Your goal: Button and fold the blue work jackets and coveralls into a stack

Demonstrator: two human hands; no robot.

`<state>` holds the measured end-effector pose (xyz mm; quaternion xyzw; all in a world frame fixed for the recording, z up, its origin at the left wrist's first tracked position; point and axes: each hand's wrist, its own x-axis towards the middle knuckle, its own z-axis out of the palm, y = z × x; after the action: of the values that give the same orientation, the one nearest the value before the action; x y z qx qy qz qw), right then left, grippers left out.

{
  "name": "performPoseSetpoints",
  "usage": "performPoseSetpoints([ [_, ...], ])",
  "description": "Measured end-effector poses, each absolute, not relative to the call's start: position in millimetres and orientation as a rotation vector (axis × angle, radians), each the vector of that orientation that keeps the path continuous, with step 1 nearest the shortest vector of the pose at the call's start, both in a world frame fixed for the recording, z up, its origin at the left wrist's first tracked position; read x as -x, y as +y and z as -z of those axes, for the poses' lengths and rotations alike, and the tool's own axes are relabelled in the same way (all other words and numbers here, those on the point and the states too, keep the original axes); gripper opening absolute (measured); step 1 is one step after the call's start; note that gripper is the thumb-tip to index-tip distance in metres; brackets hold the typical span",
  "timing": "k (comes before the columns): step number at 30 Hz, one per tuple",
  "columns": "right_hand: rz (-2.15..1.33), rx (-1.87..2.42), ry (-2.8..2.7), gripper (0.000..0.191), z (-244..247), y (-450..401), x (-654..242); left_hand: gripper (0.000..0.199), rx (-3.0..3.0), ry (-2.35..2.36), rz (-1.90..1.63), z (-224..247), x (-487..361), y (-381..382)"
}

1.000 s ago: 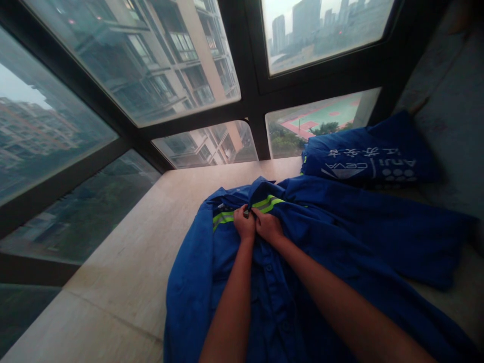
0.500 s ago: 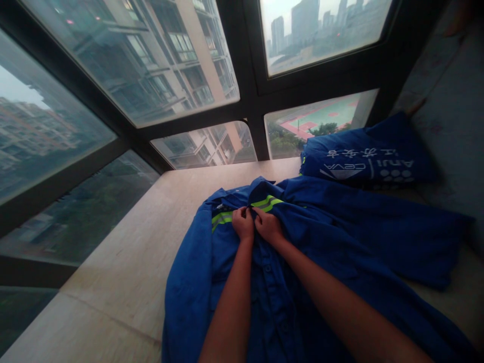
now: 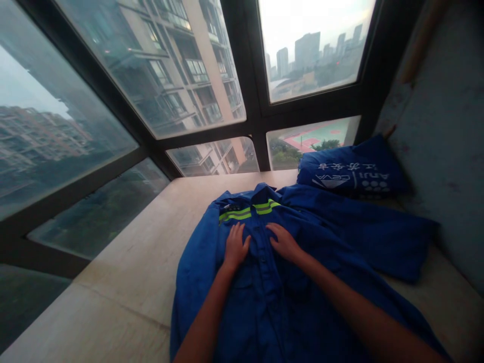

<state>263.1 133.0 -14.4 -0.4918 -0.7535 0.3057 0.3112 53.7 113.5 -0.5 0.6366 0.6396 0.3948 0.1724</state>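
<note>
A blue work jacket lies spread front side up, its collar toward the window. A yellow-green and grey reflective stripe crosses its chest on both sides of the buttoned front strip. My left hand rests on the chest left of that strip, just below the stripe, fingers apart. Right of the strip, my right hand is on or just over the cloth, its thumb and fingers apart with nothing between them. One sleeve stretches out to the right.
A folded blue garment with white lettering lies at the back right, beside the wall. The pale stone sill carries both garments. Dark window frames border it at the back and left.
Both hands have let go of the jacket's front near the stripe. They have moved apart and down the chest, and their fingers have opened. The camera view has shifted slightly.
</note>
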Motion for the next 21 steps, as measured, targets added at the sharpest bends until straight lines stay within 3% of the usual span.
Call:
performPoseSetpoints([
  [5, -0.575, 1.311, -2.196, 0.050, 20.9, 33.7, -300.1, 0.057, -2.228, 2.030, -0.505, -0.8, -51.9, 5.1],
  [9, -0.481, 1.323, -2.369, 0.049, 21.7, -1.8, -299.9, 0.062, -2.340, 2.091, -0.230, 6.3, -49.5, -38.3],
  [21, -0.404, 1.465, -2.424, 0.048, 2.2, 57.7, -247.2, 0.055, -2.320, 2.231, -0.073, 6.8, -30.3, 28.0],
])
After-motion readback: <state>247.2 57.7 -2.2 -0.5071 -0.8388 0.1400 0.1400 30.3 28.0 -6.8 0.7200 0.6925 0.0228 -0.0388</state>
